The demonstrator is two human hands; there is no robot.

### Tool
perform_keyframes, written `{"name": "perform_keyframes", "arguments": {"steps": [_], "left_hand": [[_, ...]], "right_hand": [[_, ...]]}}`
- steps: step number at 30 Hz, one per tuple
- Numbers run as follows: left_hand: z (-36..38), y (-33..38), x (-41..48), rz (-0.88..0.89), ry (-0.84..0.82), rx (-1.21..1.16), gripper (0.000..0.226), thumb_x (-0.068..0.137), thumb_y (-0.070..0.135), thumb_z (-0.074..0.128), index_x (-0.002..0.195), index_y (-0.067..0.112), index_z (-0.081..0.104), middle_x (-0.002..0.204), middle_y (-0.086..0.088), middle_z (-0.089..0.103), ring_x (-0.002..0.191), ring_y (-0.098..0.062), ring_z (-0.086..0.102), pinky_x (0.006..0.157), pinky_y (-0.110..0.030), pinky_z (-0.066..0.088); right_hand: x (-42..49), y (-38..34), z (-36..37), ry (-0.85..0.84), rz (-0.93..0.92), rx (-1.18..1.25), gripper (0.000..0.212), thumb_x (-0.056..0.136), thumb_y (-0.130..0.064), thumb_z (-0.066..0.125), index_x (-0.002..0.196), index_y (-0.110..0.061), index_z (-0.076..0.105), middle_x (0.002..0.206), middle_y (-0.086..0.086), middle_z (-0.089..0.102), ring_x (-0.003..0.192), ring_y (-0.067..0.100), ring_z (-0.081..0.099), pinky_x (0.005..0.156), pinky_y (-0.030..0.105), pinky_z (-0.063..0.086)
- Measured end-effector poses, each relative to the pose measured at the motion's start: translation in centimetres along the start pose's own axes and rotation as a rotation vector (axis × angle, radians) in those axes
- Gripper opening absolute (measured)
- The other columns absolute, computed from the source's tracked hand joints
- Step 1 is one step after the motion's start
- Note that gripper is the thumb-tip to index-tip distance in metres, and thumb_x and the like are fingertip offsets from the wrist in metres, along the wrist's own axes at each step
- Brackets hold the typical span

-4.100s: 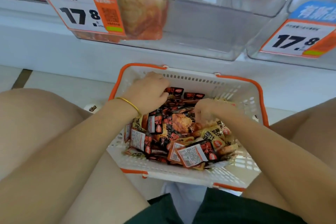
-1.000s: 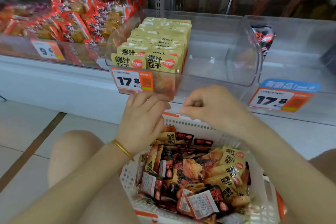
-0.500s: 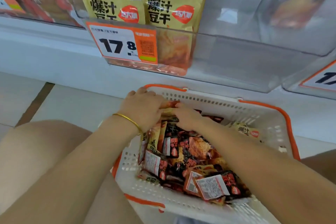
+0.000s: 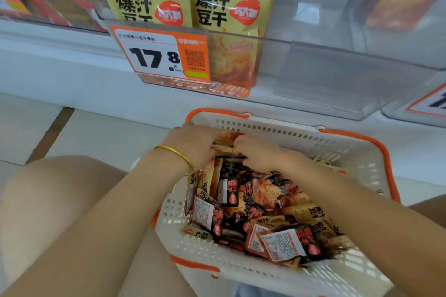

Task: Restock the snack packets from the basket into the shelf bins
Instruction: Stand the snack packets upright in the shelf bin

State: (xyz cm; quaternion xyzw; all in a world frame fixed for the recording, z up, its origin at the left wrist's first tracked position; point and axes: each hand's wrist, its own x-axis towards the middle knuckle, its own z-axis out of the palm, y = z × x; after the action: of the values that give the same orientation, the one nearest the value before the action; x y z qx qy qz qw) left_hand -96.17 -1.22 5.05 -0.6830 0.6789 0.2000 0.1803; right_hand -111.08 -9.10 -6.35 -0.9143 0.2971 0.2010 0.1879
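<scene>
The snack packets [image 4: 255, 202] lie in a loose heap inside the white basket [image 4: 362, 152], which sits on the floor between our knees, just below the shelf. They are small sealed pouches, some black and red, some tan, lying at all angles and overlapping. We judge them light and soft-sided, with glossy film that will likely slide against its neighbours, so a pile lifted carelessly could shed a few. Each pouch looks flat with crimped edges; pinching across the flat faces, or gathering several into a stack squared between thumb and fingers, seems the surest hold. They should tolerate a firm squeeze, though crushing the contents is a risk we cannot rule out.

Our left hand [image 4: 193, 144], with a gold bangle [image 4: 177, 154] at the wrist, is at the far left corner of the basket, fingers curled down around a few packets. Our right hand [image 4: 258, 152] is just beside it, fingers bent onto the same cluster; the two hands nearly touch. How many packets each hand holds we cannot tell.

Above, the clear shelf bin [image 4: 337, 75] holds upright tan pouches [image 4: 188, 9] on its left side behind an orange price tag [image 4: 161, 55], and its right side looks vacant.
</scene>
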Motion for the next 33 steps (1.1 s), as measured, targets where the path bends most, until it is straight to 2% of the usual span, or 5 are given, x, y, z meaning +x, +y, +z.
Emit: {"name": "perform_keyframes", "arguments": {"steps": [6, 13, 22, 28, 33], "left_hand": [[0.4, 3.0, -1.1, 0.114, -0.007, -0.309, 0.053, 0.090, 0.028, 0.060, 0.139, 0.020, 0.042, 0.139, -0.002, 0.049, 0.126, -0.021, 0.045, 0.102, -0.035, 0.038], [-1.1, 4.7, -4.6, 0.180, 0.093, -0.603, 0.009, 0.088, 0.020, 0.064, 0.086, 0.012, 0.064, 0.070, 0.005, 0.051, 0.064, -0.008, 0.047, 0.058, -0.019, 0.033], [-4.7, 5.1, -8.3, 0.221, 0.244, -1.353, 0.013, 0.087, 0.005, 0.061, 0.098, 0.010, 0.066, 0.092, -0.005, 0.070, 0.078, -0.009, 0.066, 0.071, -0.019, 0.054], [-9.3, 4.4, -9.7, 0.249, 0.556, -1.343, 0.006, 0.085, 0.016, 0.069, 0.084, 0.019, 0.064, 0.075, 0.008, 0.066, 0.070, -0.006, 0.062, 0.066, -0.018, 0.047], [-13.2, 2.4, -9.6, 0.119, 1.029, -0.904, 0.022, 0.089, 0.013, 0.062, 0.111, 0.007, 0.060, 0.092, 0.000, 0.059, 0.081, -0.005, 0.055, 0.074, -0.010, 0.047]], "right_hand": [[-9.7, -0.4, -7.4, 0.051, -0.188, 0.367, 0.034, 0.088, -0.007, 0.061, 0.122, -0.008, 0.060, 0.126, 0.008, 0.053, 0.114, 0.024, 0.050, 0.098, 0.033, 0.038], [-16.5, -1.5, -9.0, 0.263, -0.144, 0.847, 0.038, 0.091, -0.004, 0.058, 0.123, -0.025, 0.056, 0.120, -0.009, 0.055, 0.099, -0.005, 0.056, 0.088, 0.015, 0.045], [-18.7, -3.7, -11.1, 0.362, -0.141, 1.606, 0.028, 0.071, -0.020, 0.063, 0.097, -0.010, 0.062, 0.078, 0.002, 0.072, 0.066, 0.014, 0.068, 0.055, 0.027, 0.056], [-19.0, -4.7, -17.0, 0.531, -0.190, 1.432, 0.019, 0.075, -0.013, 0.067, 0.094, -0.014, 0.066, 0.079, -0.002, 0.072, 0.066, 0.013, 0.068, 0.056, 0.029, 0.058], [-17.8, -5.1, -23.4, 0.948, -0.167, 1.225, 0.011, 0.086, -0.006, 0.064, 0.094, -0.013, 0.060, 0.090, 0.009, 0.070, 0.075, 0.019, 0.069, 0.068, 0.043, 0.060]]}}
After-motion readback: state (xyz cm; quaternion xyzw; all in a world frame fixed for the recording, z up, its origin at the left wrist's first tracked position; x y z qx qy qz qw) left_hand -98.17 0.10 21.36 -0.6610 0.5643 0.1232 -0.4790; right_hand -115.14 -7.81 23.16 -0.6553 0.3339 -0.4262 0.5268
